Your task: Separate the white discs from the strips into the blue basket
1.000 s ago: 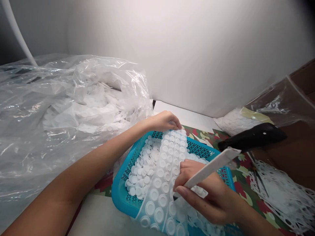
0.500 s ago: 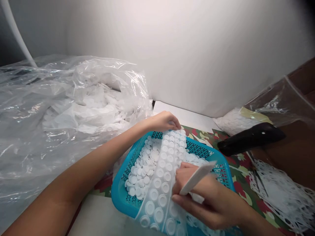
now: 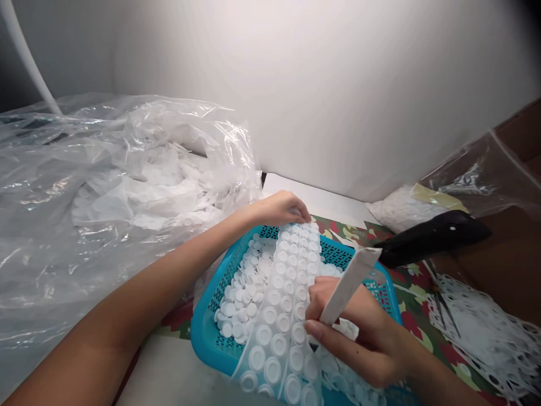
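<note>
A blue perforated basket (image 3: pixel 208 327) holds several loose white round discs (image 3: pixel 245 287). A white strip studded with rows of discs (image 3: pixel 284 304) is stretched over the basket from its far rim to the near edge. My left hand (image 3: pixel 279 207) pinches the strip's far end, fingers closed on it. My right hand (image 3: pixel 359 332) is closed round a flat white stick (image 3: pixel 349 285) and presses against the strip's right side.
A big clear plastic bag (image 3: pixel 105 192) full of white strips fills the left. A black tool (image 3: pixel 431 237) lies at the right, with punched-out white lattice strips (image 3: pixel 482 332) and a brown box beyond. A white wall stands behind, a patterned mat under the basket.
My right hand first dropped toward me along the strip with the stick, then lifted and shifted back, the stick tilting more upright. My left hand has stayed put.
</note>
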`<act>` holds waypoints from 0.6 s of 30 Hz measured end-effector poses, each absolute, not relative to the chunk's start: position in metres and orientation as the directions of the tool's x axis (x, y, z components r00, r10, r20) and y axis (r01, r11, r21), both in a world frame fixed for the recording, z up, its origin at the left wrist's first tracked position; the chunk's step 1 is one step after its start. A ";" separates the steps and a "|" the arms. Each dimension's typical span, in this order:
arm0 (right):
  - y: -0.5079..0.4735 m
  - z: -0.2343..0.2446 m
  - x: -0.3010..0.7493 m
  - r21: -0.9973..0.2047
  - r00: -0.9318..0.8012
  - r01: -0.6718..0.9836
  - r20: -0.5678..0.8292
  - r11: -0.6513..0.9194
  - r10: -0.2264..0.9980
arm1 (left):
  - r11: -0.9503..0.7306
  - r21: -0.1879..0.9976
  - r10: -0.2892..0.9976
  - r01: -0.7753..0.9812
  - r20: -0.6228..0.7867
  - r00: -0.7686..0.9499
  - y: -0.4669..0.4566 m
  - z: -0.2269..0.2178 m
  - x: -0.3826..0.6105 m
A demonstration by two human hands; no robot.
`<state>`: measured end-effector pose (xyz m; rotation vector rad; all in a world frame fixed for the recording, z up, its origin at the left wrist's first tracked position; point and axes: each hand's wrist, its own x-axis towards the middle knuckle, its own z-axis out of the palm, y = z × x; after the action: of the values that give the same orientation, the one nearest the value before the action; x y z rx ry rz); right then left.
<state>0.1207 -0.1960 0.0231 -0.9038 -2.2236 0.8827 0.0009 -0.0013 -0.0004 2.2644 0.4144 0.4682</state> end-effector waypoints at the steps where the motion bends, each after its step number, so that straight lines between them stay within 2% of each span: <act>1: -0.196 0.023 0.121 -0.735 -0.611 0.378 0.258 0.563 0.748 | -0.649 0.746 0.431 0.148 0.201 0.880 -0.001 -0.001 0.001; 6: -0.195 0.021 0.121 -0.653 -0.679 0.426 0.227 0.626 0.698 | -0.648 0.747 0.425 0.147 0.196 0.884 0.000 -0.001 0.001; 11: -0.194 0.017 0.120 -0.573 -0.785 0.540 -0.076 0.617 0.615 | -0.650 0.746 0.422 0.145 0.196 0.885 -0.001 0.000 0.001; 13: -0.194 0.017 0.120 -0.544 -0.786 0.568 -0.135 0.618 0.603 | -0.652 0.744 0.423 0.146 0.197 0.885 -0.001 0.000 0.001; 15: -0.195 0.018 0.120 -0.575 -0.777 0.547 -0.080 0.608 0.624 | -0.653 0.743 0.424 0.148 0.197 0.884 -0.001 0.000 0.001; 18: -0.196 0.020 0.123 -0.718 -0.682 0.441 0.122 0.538 0.721 | -0.654 0.742 0.427 0.149 0.200 0.882 -0.001 0.000 0.001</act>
<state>0.1228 -0.1965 0.0203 -0.9496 -2.3738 0.9425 0.0009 -0.0011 -0.0003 2.2720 0.4118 0.4629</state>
